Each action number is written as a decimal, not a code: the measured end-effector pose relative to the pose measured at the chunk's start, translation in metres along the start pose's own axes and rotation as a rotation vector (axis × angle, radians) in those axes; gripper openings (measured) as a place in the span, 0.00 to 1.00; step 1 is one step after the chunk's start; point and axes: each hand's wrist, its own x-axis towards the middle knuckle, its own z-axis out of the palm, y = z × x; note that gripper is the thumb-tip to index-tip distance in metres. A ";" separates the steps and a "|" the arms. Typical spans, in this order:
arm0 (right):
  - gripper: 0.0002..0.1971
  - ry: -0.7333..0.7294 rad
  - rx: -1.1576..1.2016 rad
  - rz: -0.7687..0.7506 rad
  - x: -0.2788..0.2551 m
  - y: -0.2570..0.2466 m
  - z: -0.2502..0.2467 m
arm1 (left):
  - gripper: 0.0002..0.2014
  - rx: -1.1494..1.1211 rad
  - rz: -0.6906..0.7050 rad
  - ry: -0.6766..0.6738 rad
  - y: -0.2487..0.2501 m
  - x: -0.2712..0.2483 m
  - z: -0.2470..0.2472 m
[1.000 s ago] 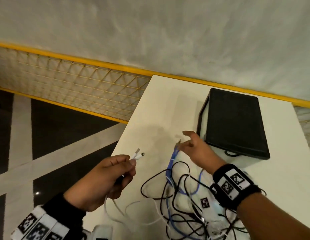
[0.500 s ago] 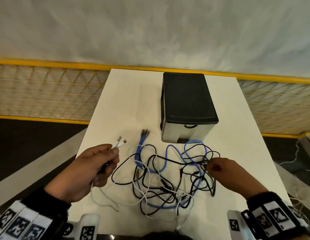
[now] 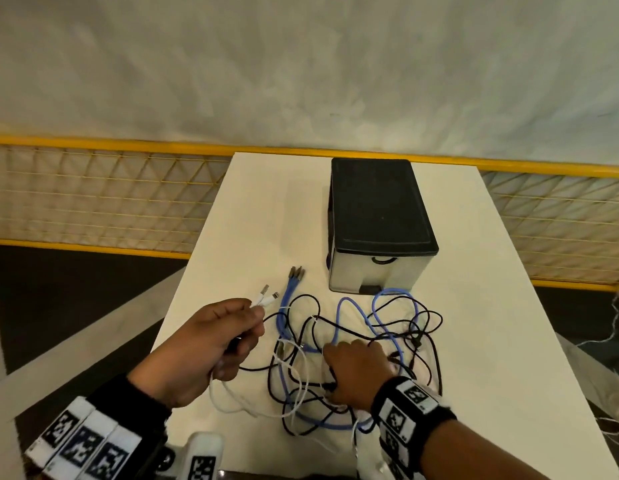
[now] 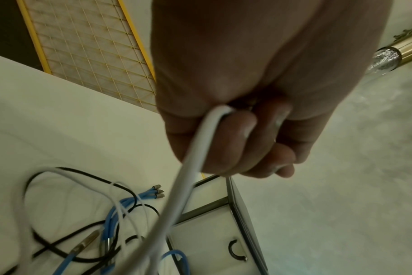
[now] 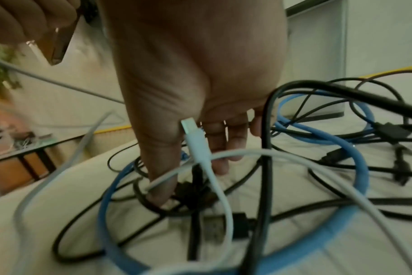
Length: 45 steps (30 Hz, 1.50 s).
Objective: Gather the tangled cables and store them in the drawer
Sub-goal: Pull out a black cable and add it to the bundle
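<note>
A tangle of black, blue and white cables (image 3: 405, 327) lies on the white table (image 3: 266, 209), just in front of the drawer unit (image 3: 377, 216). The unit has a black top, and its white drawer (image 3: 398, 271) is shut. My left hand (image 3: 245, 327) hovers left of the tangle and grips a white cable (image 3: 263, 301), with two plugs sticking out past the fingers. The left wrist view shows the fingers (image 4: 235, 128) curled round that cable (image 4: 188, 176). My right hand (image 3: 356, 368) reaches down into the middle of the tangle. Its thumb (image 5: 162, 182) touches a black plug (image 5: 193, 191), and the fingers are fairly straight.
The blue cable's metal ends (image 3: 296, 273) point away from the pile, toward the far left. A yellow mesh fence (image 3: 93, 202) runs behind the table. Dark floor lies to the left, past the table edge. A white tagged device (image 3: 204, 455) sits at the near edge.
My right hand has moved from the tangle's right side to its middle. The left hand still holds the white cable and has barely shifted. The head view has swung to centre the table.
</note>
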 end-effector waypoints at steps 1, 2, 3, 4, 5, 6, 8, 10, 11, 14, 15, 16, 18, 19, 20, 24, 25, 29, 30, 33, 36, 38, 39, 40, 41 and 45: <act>0.25 -0.001 0.000 0.024 0.001 0.000 0.004 | 0.16 -0.008 0.000 0.014 0.000 -0.002 -0.002; 0.23 -0.002 0.046 0.062 0.002 0.004 0.009 | 0.16 -0.018 0.002 0.024 -0.001 -0.004 -0.004; 0.18 -0.011 0.131 0.108 0.002 0.010 0.011 | 0.15 -0.030 0.005 0.032 -0.001 -0.006 -0.007; 0.14 -0.038 0.234 0.156 0.003 0.016 0.009 | 0.15 -0.043 0.013 0.046 0.000 -0.008 -0.011; 0.14 -0.069 0.342 0.196 0.003 0.022 0.006 | 0.16 -0.053 0.019 0.058 0.000 -0.009 -0.015; 0.16 -0.074 0.439 0.221 0.003 0.029 -0.001 | 0.16 -0.060 0.028 0.073 0.000 -0.010 -0.019; 0.15 0.014 0.655 0.251 -0.004 0.040 -0.022 | 0.15 -0.062 0.050 0.092 0.002 -0.011 -0.024; 0.12 0.174 0.837 0.241 -0.018 0.048 -0.055 | 0.16 -0.057 0.110 0.122 0.008 -0.012 -0.022; 0.09 0.250 0.920 0.218 -0.026 0.050 -0.074 | 0.17 -0.041 0.149 0.139 0.014 -0.011 -0.018; 0.08 0.458 1.136 0.104 -0.055 0.050 -0.133 | 0.18 0.029 0.270 0.143 0.033 -0.004 0.006; 0.11 0.531 1.215 0.063 -0.064 0.048 -0.150 | 0.16 0.052 0.319 0.122 0.039 0.000 0.017; 0.12 0.601 1.273 0.019 -0.072 0.046 -0.166 | 0.14 0.078 0.374 0.092 0.047 0.005 0.030; 0.12 0.708 1.324 -0.052 -0.082 0.039 -0.189 | 0.09 0.128 0.472 0.034 0.061 0.016 0.057; 0.11 0.750 1.343 -0.072 -0.088 0.035 -0.197 | 0.07 0.149 0.520 0.006 0.069 0.019 0.072; 0.10 0.764 1.368 -0.090 -0.091 0.032 -0.202 | 0.06 0.156 0.564 -0.020 0.074 0.022 0.086; 0.02 0.784 1.481 -0.145 -0.102 0.022 -0.212 | 0.10 0.153 0.670 -0.064 0.090 0.030 0.120; 0.01 0.803 1.500 -0.145 -0.102 0.022 -0.211 | 0.13 0.167 0.682 -0.059 0.090 0.031 0.122; 0.06 0.761 1.614 -0.150 -0.093 0.023 -0.192 | 0.17 0.218 0.683 -0.039 0.089 0.029 0.126; 0.09 0.708 1.699 -0.182 -0.089 0.023 -0.185 | 0.17 0.219 0.671 -0.039 0.087 0.029 0.127; 0.32 0.525 1.854 -0.295 -0.082 0.033 -0.167 | 0.18 0.254 0.637 -0.035 0.078 0.029 0.130; 0.25 0.432 1.490 -0.280 -0.082 0.032 -0.155 | 0.17 0.151 0.585 0.015 0.074 0.029 0.128; 0.08 0.496 0.988 -0.172 -0.072 0.028 -0.138 | 0.13 0.134 0.605 0.028 0.080 0.024 0.126; 0.08 0.518 0.721 -0.104 -0.064 0.031 -0.125 | 0.10 0.115 0.631 0.022 0.084 0.020 0.123; 0.07 0.526 0.504 -0.016 -0.059 0.034 -0.112 | 0.08 0.078 0.657 0.016 0.090 0.013 0.118; 0.05 0.521 0.434 0.087 -0.055 0.039 -0.100 | 0.06 0.034 0.689 0.014 0.099 0.006 0.111; 0.08 0.433 0.499 0.337 -0.052 0.069 -0.066 | 0.11 -0.104 0.850 0.074 0.131 -0.025 0.076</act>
